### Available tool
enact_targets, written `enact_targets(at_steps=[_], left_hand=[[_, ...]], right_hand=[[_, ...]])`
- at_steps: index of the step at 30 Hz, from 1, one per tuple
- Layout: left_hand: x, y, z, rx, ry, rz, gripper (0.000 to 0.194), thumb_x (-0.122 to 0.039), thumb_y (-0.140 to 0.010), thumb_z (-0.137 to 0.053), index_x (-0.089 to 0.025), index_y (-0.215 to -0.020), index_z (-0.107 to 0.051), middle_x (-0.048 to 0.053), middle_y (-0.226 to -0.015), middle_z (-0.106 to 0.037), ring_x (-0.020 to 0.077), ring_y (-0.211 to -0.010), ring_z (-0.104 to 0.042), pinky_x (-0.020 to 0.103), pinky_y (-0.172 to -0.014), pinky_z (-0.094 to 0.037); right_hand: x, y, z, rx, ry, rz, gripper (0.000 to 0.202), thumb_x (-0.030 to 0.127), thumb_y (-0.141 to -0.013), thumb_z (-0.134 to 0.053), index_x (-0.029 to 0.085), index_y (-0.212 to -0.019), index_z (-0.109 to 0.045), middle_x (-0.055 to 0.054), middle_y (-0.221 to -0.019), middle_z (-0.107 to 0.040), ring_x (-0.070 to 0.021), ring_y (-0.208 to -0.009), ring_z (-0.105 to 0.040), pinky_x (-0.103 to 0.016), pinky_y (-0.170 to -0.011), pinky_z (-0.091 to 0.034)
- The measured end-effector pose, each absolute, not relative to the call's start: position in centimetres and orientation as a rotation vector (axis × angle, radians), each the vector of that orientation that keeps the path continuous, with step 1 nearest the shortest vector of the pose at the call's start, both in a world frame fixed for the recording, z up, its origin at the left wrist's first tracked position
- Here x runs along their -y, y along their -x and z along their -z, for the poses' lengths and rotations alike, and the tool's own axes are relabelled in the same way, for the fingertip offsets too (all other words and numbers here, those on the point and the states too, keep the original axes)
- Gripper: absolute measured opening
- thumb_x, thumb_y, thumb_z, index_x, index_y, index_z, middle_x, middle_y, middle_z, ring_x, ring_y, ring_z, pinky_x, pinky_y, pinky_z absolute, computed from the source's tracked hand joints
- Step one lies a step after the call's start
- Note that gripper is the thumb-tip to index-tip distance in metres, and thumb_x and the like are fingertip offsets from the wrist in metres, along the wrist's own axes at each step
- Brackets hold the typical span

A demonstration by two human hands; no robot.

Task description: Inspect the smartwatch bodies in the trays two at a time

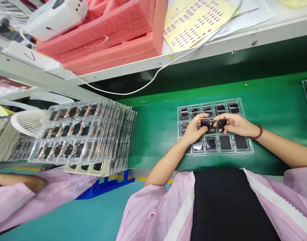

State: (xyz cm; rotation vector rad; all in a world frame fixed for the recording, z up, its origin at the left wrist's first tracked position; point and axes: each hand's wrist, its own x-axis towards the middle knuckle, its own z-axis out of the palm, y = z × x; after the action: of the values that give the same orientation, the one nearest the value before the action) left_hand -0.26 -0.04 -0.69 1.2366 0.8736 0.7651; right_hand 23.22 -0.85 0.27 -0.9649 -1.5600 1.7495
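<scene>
Above a clear compartmented tray [228, 151] on the green table, my left hand [195, 128] grips a dark square watch-like piece [205, 124] between thumb and fingers. My right hand [233, 124] pinches a similar dark piece [221, 123] close beside it; the two pieces are apart. Several more dark glossy square pieces lie in the tray's compartments, among them one [211, 143] in the front row. Two front-row compartments at the right hold only dark pads [241, 142]. My hands partly hide the middle row.
Tall stacks of clear trays [118, 134] filled with pieces stand at the left. Red foam blocks [113, 36], a white device [55, 18] and yellow paper [193, 20] lie on the shelf above, with a white cable [128, 93] hanging down. Another person's arm [20, 182] shows at the lower left.
</scene>
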Motion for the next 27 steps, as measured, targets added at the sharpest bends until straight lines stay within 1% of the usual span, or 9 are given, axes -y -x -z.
enact_targets(at_steps=[4, 6, 10, 12, 14, 18, 20, 24, 27], left_hand=[[0.3, 0.4, 0.3, -0.862, -1.288, -0.746, 0.03, -0.028, -0.085, -0.062, -0.017, -0.112, -0.055, 0.006, -0.094, -0.069, 0.0145, -0.078, -0.063, 0.029, -0.075, -0.05], [0.8, 0.1, -0.5, -0.882, -1.427, -0.717, 0.019, -0.03, -0.088, -0.059, -0.016, -0.101, -0.057, 0.008, -0.095, -0.069, 0.0163, -0.082, -0.064, 0.03, -0.077, -0.051], [2.4, -2.0, -1.8, -0.833, -1.875, -0.633, 0.009, -0.026, -0.088, -0.059, -0.018, -0.091, -0.063, 0.01, -0.111, -0.068, 0.0239, -0.106, -0.062, 0.042, -0.097, -0.047], [3.2, -3.4, -1.8, -0.79, -2.051, -0.585, 0.007, -0.025, -0.087, -0.061, -0.019, -0.088, -0.065, 0.012, -0.124, -0.064, 0.0295, -0.123, -0.054, 0.05, -0.108, -0.039], [3.9, -4.6, -1.5, -0.806, -2.175, -0.516, 0.008, -0.023, -0.085, -0.063, -0.018, -0.09, -0.066, 0.015, -0.138, -0.056, 0.0352, -0.137, -0.043, 0.056, -0.114, -0.031], [4.4, -3.7, -1.0, -0.869, -2.273, -0.436, 0.037, -0.022, -0.083, -0.064, -0.018, -0.12, -0.061, 0.018, -0.151, -0.044, 0.0376, -0.145, -0.032, 0.06, -0.117, -0.026], [4.5, -1.4, -1.2, -0.932, -2.251, -0.47, 0.048, -0.024, -0.084, -0.063, -0.02, -0.132, -0.055, 0.016, -0.153, -0.042, 0.0353, -0.146, -0.032, 0.058, -0.118, -0.026], [6.2, 5.6, -1.6, -1.305, -1.993, -0.687, 0.055, -0.03, -0.086, -0.062, -0.021, -0.138, -0.049, 0.016, -0.154, -0.041, 0.0323, -0.146, -0.032, 0.056, -0.12, -0.024], [9.4, 10.0, -1.5, -1.521, -1.463, -1.007, 0.067, -0.043, -0.082, -0.067, -0.019, -0.14, -0.045, 0.019, -0.148, -0.046, 0.0318, -0.138, -0.044, 0.054, -0.115, -0.033]], right_hand=[[0.9, -23.3, -0.8, 1.596, 1.011, -1.64, 0.03, 0.027, -0.087, -0.063, 0.019, -0.117, -0.061, -0.008, -0.099, -0.073, -0.0196, -0.08, -0.071, -0.032, -0.067, -0.059], [1.3, -23.9, -1.4, 1.697, 1.101, -1.429, 0.019, 0.029, -0.091, -0.059, 0.019, -0.106, -0.063, -0.007, -0.094, -0.074, -0.0209, -0.082, -0.07, -0.037, -0.075, -0.058], [3.9, -25.8, -2.9, 2.03, 1.262, -0.868, 0.008, 0.025, -0.087, -0.061, 0.022, -0.083, -0.067, -0.008, -0.112, -0.071, -0.0302, -0.118, -0.059, -0.051, -0.105, -0.044], [5.9, -26.7, -3.0, 2.145, 1.331, -0.727, 0.01, 0.025, -0.086, -0.061, 0.022, -0.081, -0.068, -0.01, -0.125, -0.066, -0.0339, -0.131, -0.048, -0.055, -0.11, -0.038], [8.0, -27.3, -2.5, 2.228, 1.424, -0.64, 0.015, 0.03, -0.085, -0.062, 0.02, -0.093, -0.07, -0.014, -0.136, -0.059, -0.0377, -0.138, -0.04, -0.059, -0.111, -0.034], [10.7, -27.3, -0.6, 2.401, 1.48, -0.517, 0.065, 0.046, -0.082, -0.067, 0.019, -0.139, -0.052, -0.018, -0.146, -0.05, -0.0418, -0.139, -0.037, -0.069, -0.112, -0.021], [11.1, -27.1, 0.0, 2.458, 1.464, -0.443, 0.071, 0.048, -0.082, -0.066, 0.022, -0.145, -0.045, -0.018, -0.145, -0.052, -0.0406, -0.134, -0.043, -0.069, -0.112, -0.018], [10.9, -27.0, -0.2, 2.491, 1.369, -0.336, 0.075, 0.051, -0.082, -0.065, 0.028, -0.148, -0.039, -0.017, -0.133, -0.06, -0.0411, -0.12, -0.056, -0.071, -0.11, -0.022], [10.0, -28.2, -0.3, 2.444, 1.291, -0.284, 0.085, 0.047, -0.079, -0.068, 0.042, -0.152, -0.025, -0.016, -0.124, -0.064, -0.0456, -0.11, -0.061, -0.07, -0.101, -0.036]])
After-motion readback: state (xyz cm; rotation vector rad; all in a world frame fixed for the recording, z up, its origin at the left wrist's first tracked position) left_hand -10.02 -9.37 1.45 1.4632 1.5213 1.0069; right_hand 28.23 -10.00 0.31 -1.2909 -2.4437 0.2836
